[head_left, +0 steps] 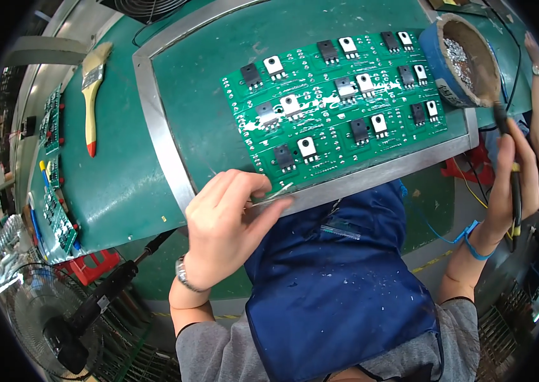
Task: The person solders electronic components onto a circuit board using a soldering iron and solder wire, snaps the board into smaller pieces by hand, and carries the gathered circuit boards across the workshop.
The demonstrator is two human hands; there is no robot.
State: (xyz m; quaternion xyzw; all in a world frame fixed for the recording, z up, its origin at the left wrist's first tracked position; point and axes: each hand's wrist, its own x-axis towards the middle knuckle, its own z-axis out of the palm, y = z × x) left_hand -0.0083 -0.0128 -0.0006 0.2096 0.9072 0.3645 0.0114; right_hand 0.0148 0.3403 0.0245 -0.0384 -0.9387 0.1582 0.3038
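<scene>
Board (336, 135) runs lengthwise off rightward, my left hand (222, 213) nearer; can't tell whether I'm pinching that strand (282, 189)! Right hand (501, 200) clutches the tool (516, 200).

From my remote seat, the view comes through bright, with white glare streaking across the middle of the circuit board (323, 119) and a softer sheen on the green tabletop (113, 191). The metal frame (160, 137) bows (fisheye, naturally), corners sink to black, and the dark tool (516, 200) blurs toward its tip.
</scene>
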